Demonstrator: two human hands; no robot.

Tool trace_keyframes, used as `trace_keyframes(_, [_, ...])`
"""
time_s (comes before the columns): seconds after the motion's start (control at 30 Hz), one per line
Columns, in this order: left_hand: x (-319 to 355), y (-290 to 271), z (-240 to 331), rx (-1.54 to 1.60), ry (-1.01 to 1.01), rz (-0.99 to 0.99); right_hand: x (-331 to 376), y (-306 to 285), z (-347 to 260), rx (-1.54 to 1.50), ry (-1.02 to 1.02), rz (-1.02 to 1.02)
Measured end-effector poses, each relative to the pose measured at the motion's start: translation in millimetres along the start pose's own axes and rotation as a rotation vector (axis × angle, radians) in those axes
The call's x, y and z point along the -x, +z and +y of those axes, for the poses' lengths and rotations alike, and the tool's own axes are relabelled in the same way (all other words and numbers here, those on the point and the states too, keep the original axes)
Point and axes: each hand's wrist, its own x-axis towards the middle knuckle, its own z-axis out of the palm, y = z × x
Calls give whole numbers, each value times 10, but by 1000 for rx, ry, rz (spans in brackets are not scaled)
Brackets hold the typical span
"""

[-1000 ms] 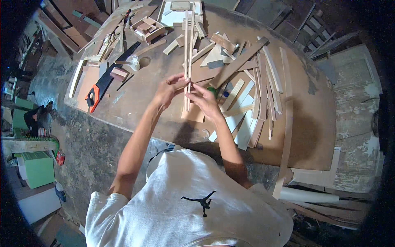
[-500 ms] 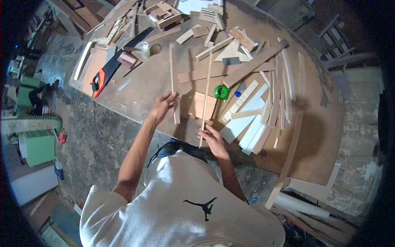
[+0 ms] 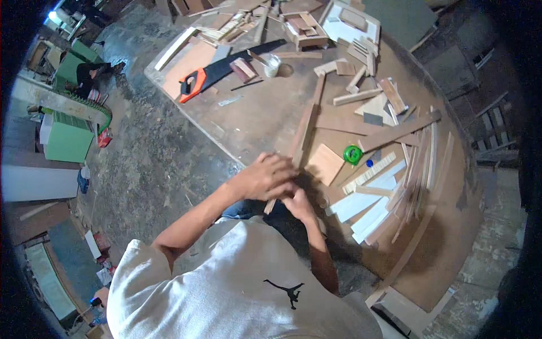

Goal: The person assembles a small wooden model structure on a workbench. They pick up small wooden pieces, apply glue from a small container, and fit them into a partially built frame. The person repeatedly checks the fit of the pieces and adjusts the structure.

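Note:
Long thin wooden strips lie together lengthwise, running from over the workbench back to my body. My left hand is closed over them from above, its fingers curled across the near part. Just beside and below it, my right hand grips the same strips, partly hidden by the left. A short strip end sticks out below the hands. To the right of the hands lies a square wooden piece, with a green tape measure and a small blue cap beyond it.
A handsaw with an orange and black handle lies at the far left of the bench. Near it stand a small white cup and a reddish block. Cut slats crowd the right side. A wooden box stands at the back.
My hands have come together, and the strips held apart before are now side by side. The view has turned, so the bench appears shifted to the right.

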Motion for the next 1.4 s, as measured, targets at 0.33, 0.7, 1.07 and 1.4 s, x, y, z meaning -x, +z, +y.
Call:
trace_keyframes(0.33, [1560, -577, -955, -346, -49, -219, -658, 1408, -264, 274, 60, -118])
trace_keyframes(0.7, [4086, -1457, -1998, 207, -783, -123, -2386, 3768, -730, 437, -457, -588])
trace_keyframes(1.07, [4266, -1941, -2731, 265, -1086, 122, -4445, 3424, -744, 1011, -264, 515])
trace_keyframes(1.4, [2931, -2080, -5370, 28, -844, 104, -4613, 3404, -923, 726, -125, 594])
